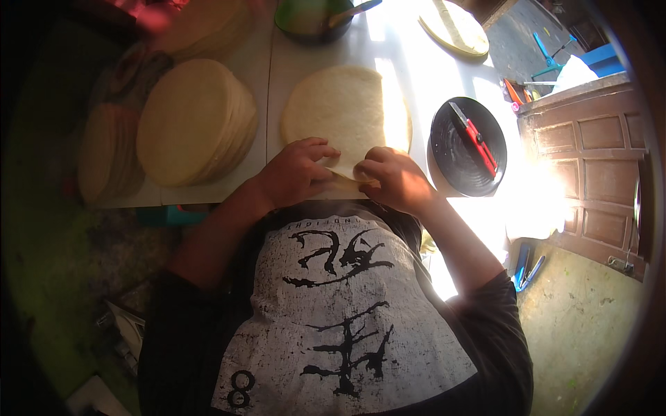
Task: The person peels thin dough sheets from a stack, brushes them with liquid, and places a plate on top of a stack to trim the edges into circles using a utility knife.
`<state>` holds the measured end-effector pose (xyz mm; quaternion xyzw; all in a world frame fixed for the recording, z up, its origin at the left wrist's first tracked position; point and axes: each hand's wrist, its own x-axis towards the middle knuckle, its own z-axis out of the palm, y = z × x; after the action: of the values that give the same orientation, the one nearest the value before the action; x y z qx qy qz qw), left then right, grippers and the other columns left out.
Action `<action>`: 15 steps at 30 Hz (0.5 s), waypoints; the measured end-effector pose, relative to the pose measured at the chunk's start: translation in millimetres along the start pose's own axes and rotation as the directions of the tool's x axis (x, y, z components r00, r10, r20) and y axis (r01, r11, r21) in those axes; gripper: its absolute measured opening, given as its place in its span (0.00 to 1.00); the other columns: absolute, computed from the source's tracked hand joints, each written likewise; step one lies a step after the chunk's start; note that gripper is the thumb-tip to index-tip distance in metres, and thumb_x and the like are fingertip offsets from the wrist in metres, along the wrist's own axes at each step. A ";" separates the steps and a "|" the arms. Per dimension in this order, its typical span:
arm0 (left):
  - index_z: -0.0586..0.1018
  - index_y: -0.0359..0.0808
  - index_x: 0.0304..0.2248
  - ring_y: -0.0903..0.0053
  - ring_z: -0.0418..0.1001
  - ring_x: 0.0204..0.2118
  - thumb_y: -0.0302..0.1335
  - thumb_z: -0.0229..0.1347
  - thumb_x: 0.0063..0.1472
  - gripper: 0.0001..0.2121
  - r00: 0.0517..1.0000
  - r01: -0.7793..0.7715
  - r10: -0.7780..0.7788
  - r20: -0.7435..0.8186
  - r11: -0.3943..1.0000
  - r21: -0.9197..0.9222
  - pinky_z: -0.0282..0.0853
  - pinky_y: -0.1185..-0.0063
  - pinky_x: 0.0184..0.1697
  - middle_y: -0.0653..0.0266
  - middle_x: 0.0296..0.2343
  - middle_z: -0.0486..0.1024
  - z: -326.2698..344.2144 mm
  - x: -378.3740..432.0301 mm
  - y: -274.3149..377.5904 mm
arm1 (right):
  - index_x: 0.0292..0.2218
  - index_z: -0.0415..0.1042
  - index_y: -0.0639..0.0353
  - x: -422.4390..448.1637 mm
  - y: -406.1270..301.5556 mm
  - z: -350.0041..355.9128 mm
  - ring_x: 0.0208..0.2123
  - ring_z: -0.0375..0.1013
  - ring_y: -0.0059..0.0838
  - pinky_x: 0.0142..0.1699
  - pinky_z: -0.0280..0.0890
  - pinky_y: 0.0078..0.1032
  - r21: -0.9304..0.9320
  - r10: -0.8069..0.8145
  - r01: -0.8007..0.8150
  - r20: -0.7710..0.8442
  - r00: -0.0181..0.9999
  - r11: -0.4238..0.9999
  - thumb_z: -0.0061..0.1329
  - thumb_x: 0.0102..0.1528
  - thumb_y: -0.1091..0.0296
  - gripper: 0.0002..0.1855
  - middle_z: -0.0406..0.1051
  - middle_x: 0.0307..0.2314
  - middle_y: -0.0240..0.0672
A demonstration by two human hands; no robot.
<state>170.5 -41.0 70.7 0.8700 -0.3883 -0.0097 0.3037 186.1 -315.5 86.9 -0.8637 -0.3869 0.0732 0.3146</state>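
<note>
A round, flat, pale sheet [338,104], perhaps dough or wrapper skins, lies on the white table in front of me. My left hand [302,171] pinches its near edge from the left. At the right part of the same edge, the fingers of my right hand [387,177] are closed on a raised, thin flap. Whether one layer or more is lifted cannot be told. To the right, a red utility knife [479,145] with its blade out rests in a black round dish [442,156].
Stacks of similar round sheets stand at the left [182,122] and far left [106,151]. A green bowl [307,23] with a brush-like handle is at the back, and another round stack [455,26] at the back right. The table's near edge touches my shirt area.
</note>
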 end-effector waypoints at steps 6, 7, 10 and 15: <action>0.84 0.35 0.32 0.55 0.76 0.48 0.26 0.65 0.55 0.06 0.998 -0.031 0.028 -0.055 0.998 -0.055 0.73 0.64 0.51 0.55 0.43 0.79 -1.8 3.9 6.1 | 0.31 0.77 0.53 1.8 4.9 5.6 0.33 0.74 0.41 0.37 0.69 0.37 -0.048 -0.044 0.041 -0.059 0.997 0.998 0.60 0.46 0.72 0.08 0.70 0.27 0.35; 0.83 0.33 0.33 0.55 0.77 0.47 0.25 0.65 0.56 0.06 0.998 -0.032 0.028 -0.048 0.996 -0.084 0.73 0.65 0.49 0.55 0.43 0.79 -2.1 3.6 6.4 | 0.30 0.77 0.54 3.3 5.0 6.4 0.33 0.74 0.41 0.37 0.69 0.37 -0.048 -0.060 0.056 -0.084 0.995 0.997 0.59 0.46 0.72 0.07 0.71 0.27 0.35; 0.81 0.32 0.35 0.57 0.79 0.41 0.25 0.63 0.57 0.07 0.995 -0.038 0.035 -0.091 0.999 -0.039 0.75 0.67 0.44 0.55 0.39 0.80 -4.0 7.5 9.2 | 0.31 0.78 0.54 4.4 5.8 7.7 0.32 0.74 0.40 0.37 0.69 0.36 -0.053 -0.084 0.078 -0.130 0.988 0.996 0.59 0.46 0.72 0.08 0.72 0.27 0.34; 0.81 0.33 0.37 0.56 0.79 0.38 0.26 0.61 0.59 0.07 0.987 0.058 -0.069 -0.144 0.995 -0.077 0.76 0.67 0.42 0.54 0.38 0.80 -5.6 9.4 14.0 | 0.44 0.78 0.54 -0.7 -3.1 -0.5 0.37 0.75 0.41 0.41 0.70 0.36 -0.064 -0.097 0.089 -0.139 0.986 0.994 0.60 0.45 0.72 0.22 0.73 0.34 0.37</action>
<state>169.1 -51.6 84.8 0.8687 -0.3365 0.0306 0.3623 183.8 -314.7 89.1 -0.8565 -0.4054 -0.0144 0.3192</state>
